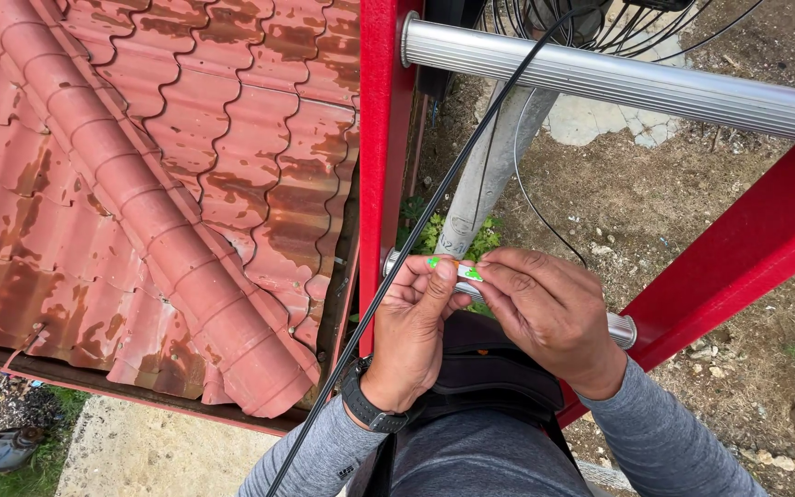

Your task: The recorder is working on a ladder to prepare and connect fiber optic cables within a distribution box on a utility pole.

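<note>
Just below the middle of the frame, the left hand and the right hand meet over a small white connector with green markings. The left thumb and forefinger are pressed together on its left end, pinching it; the fingers of the right hand close on its right end, so both hands grip the same piece. It is too small to make out more than its slim oblong shape and its white and green colours. A black wristwatch sits on the left wrist, and grey sleeves cover both forearms.

A thin black cable runs diagonally from the top centre down past the left hand to the bottom edge. Red ladder rails stand upright in the middle and slant across the right side, joined by a ribbed silver rung along the top right; a second rung shows just behind the hands. A rusty red tiled roof fills the left half of the frame. A grey concrete pole drops to the bare earth ground in the upper middle, with green weeds at its base.
</note>
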